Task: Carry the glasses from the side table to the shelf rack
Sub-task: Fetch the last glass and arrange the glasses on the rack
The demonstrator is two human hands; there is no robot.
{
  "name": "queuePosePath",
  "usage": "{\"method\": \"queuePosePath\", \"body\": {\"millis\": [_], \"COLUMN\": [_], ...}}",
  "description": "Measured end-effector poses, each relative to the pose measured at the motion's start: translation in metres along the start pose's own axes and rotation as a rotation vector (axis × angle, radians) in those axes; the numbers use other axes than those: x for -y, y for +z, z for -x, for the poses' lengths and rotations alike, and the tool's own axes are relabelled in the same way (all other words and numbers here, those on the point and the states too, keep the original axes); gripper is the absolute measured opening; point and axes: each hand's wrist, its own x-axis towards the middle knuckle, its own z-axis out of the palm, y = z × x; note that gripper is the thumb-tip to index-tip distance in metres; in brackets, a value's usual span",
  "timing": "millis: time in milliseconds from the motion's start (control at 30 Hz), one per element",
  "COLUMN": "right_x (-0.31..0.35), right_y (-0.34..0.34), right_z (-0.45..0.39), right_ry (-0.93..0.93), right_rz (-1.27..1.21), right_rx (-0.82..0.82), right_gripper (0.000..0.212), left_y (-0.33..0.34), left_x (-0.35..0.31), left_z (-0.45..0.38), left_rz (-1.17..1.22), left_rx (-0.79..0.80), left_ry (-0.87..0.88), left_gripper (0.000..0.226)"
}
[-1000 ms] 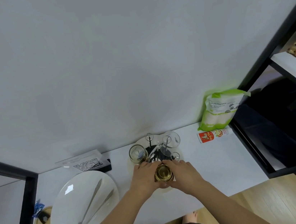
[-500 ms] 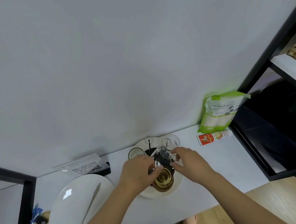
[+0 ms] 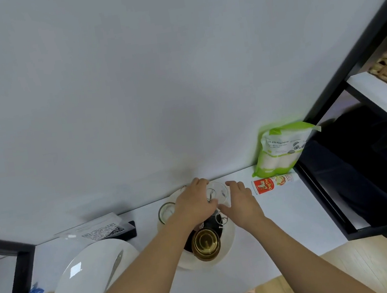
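While both hands reach over the round tray (image 3: 228, 250) at lower centre of the frame, the left hand (image 3: 193, 205) and right hand (image 3: 240, 204) curl round a clear glass (image 3: 219, 192) between them. An amber glass (image 3: 205, 243) stands nearer, and another clear one (image 3: 166, 212) sits just left.

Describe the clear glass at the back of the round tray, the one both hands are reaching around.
The clear glass is colourless and see-through, seen from above at the far side of the round white tray, near the wall. A metal peg of the holder shows through it. The left hand curls around its left side; the right hand flanks its right, thumb at its near edge. Whether it is upright or inverted cannot be told.
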Motion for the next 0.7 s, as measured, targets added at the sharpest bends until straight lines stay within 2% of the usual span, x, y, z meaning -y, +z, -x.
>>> {"method": "queuePosePath", "body": {"millis": [200,400,700], "right_x": [-0.006,-0.012,-0.011], "right_y": [0.009,0.019,0.019], "right_z": [-0.012,-0.014,-0.014], "right_ry": [0.057,0.046,0.026], "right_rz": [-0.002,-0.044,-0.084], "right_rx": [0.055,0.056,0.037], "right_gripper": [0.075,0.065,0.067], "left_y": [0.021,0.028,0.029], "left_x": [0.012,0.016,0.016], "left_z": [-0.005,-0.008,-0.008], "left_rz": [0.045,0.056,0.052], "left_rx": [0.112,0.063,0.061], "left_ry": [-0.11,-0.116,-0.145], "left_gripper": [0.059,0.059,0.066]}}
